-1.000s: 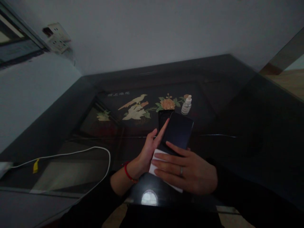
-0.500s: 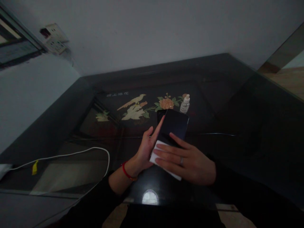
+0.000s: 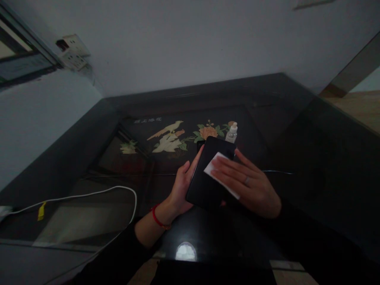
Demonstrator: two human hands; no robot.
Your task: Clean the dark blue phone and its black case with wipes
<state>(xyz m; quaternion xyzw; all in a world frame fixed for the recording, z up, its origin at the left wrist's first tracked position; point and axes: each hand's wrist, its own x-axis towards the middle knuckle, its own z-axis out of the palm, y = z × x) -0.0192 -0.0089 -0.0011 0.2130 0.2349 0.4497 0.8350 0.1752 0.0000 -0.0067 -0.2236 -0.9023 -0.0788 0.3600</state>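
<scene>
My left hand (image 3: 182, 186), a red string round its wrist, grips the left edge of a black phone (image 3: 204, 182) held tilted above the dark table. My right hand (image 3: 249, 184), a ring on one finger, lies flat across the upper half of the screen with its fingers pressing a white cloth (image 3: 221, 178) against the glass. A second dark phone-like thing peeks out just behind the held phone; little of it shows.
A small clear bottle with a white cap (image 3: 232, 133) stands just beyond the phone on the glass-topped table (image 3: 297, 130) with bird and flower inlay. A white cable (image 3: 89, 194) loops at the left. Wall sockets (image 3: 73, 51) sit at the upper left corner.
My right hand has slid the white cloth from the phone's lower end up to its upper half. The phone's lower screen, covered before, now shows.
</scene>
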